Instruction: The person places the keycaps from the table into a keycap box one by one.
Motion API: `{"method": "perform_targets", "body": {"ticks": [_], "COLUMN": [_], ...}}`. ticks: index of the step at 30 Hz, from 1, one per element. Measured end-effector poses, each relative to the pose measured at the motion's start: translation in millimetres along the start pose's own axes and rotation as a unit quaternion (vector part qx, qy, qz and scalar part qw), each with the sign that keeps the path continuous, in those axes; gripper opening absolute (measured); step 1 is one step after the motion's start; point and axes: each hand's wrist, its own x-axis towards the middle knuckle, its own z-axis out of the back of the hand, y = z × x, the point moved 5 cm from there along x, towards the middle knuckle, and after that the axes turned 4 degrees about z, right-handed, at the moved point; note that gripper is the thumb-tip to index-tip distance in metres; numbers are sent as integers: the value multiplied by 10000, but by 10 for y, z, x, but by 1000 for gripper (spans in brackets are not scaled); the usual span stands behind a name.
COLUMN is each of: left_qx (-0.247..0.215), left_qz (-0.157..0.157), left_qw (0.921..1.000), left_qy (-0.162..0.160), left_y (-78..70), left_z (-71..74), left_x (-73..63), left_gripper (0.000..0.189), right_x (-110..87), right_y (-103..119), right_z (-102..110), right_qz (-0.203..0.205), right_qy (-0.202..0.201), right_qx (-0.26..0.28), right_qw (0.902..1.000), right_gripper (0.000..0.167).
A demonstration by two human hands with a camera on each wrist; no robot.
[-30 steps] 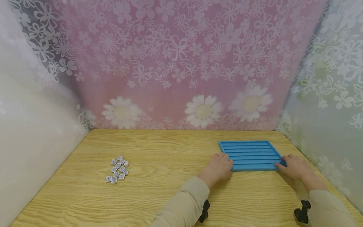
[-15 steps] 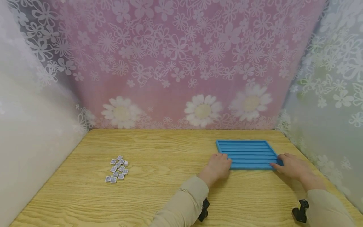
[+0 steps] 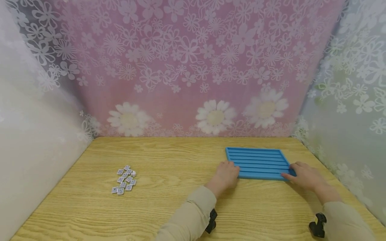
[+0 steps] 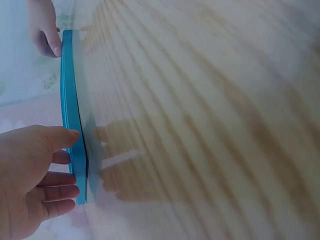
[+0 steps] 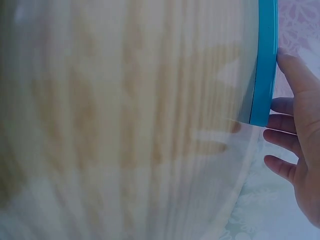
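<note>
A blue ridged tray point(image 3: 256, 164) with several long parallel slots is level at the right of the table in the head view. At its near left corner, my left hand point(image 3: 224, 177) grips the edge. The right hand point(image 3: 306, 176) holds the near right corner, its thumb over the front rim. In the left wrist view, the left thumb lies against the front wall of the tray point(image 4: 70, 95) and the fingers bend around the corner. The right wrist view shows the right hand point(image 5: 305, 120) with thumb and fingers about the tray's end point(image 5: 266, 65).
Several small white tiles point(image 3: 129, 184) with dark markings lie in a loose cluster on the wooden table point(image 3: 169, 160), left of the tray. Flowered curtains point(image 3: 181, 67) enclose the table at the back and both sides.
Both hands have moved the tray a short way to the left along the table, keeping their hold on its near corners. The white tiles have stayed in place.
</note>
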Motion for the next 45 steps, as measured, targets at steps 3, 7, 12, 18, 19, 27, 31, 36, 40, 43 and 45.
{"method": "perform_targets", "body": {"ticks": [3, 7, 12, 18, 19, 27, 31, 36, 40, 43, 45], "left_qx": [23, -24, -41, 29, 53, 93, 176, 312, 322, 276, 249], "left_qz": [46, 94, 164, 203, 220, 239, 163, 105, 87, 82, 78], "left_qw": [10000, 9999, 9998, 9998, 9997, 9994, 9995, 9993, 9994, 9995, 9996], "left_qy": [19, 51, 101, 64, 59, 234, 211, 147, 134, 121, 87], "left_y": [54, 124, 202, 302, 322, 459, 525, 622, 728, 811, 862], "left_z": [-2, -3, -19, -53, -54, -57, -74, -85, -87, -92, -104], "left_x": [3, -10, -56, -88, -89, -129, -181, -290, -385, -450, -494], "left_gripper": [32, 32, 34, 30, 30, 26, 22, 22, 28, 32, 33], "right_x": [28, 64, 106, 162, 173, 240, 264, 299, 345, 381, 399], "right_y": [40, 92, 186, 349, 378, 573, 655, 749, 834, 912, 965], "right_z": [-10, -25, -44, -41, -39, -49, -56, -64, -63, -67, -73], "right_qz": [75, 142, 233, 373, 381, 505, 590, 705, 803, 910, 980], "right_qy": [-17, 19, 16, 9, 10, 44, -10, -52, -62, 4, 46], "right_qx": [7, -94, -261, -449, -471, -628, -692, -751, -695, -705, -723], "right_qw": [10000, 9999, 9994, 9983, 9982, 9967, 9959, 9947, 9943, 9933, 9925], "right_gripper": [75, 77, 73, 69, 69, 66, 63, 62, 63, 65, 66]}}
